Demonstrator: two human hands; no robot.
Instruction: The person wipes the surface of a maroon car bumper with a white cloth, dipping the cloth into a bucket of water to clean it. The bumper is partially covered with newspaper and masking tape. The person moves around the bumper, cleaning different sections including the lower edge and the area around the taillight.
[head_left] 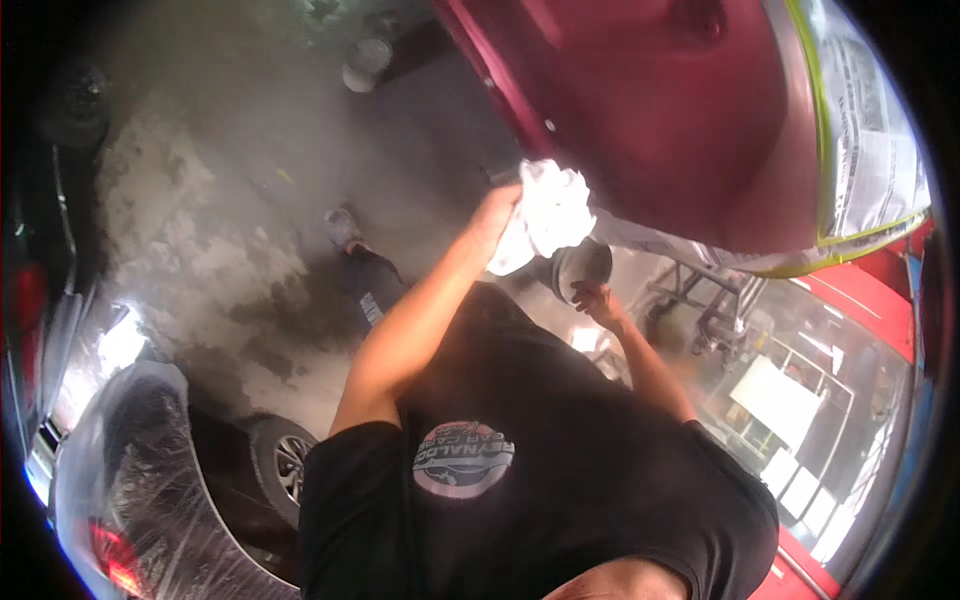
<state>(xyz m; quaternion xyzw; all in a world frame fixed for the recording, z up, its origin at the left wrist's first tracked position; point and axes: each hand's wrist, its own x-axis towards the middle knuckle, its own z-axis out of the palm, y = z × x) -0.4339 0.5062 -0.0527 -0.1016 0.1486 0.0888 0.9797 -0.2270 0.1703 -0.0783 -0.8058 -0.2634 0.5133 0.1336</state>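
My left hand is closed around a bunched white cloth, held just off the lower edge of a dark red car body panel. Lower and to the right, my right hand grips the rim of a round grey container, which looks like a bucket or tub. Its contents cannot be made out. Masking paper covers the area beside the panel, bordered by yellow-green tape.
A car wrapped in clear plastic film stands at the lower left, its wheel showing. A pale bucket is on the stained concrete floor. At the right are a metal stand and red beams. One shoe of mine shows.
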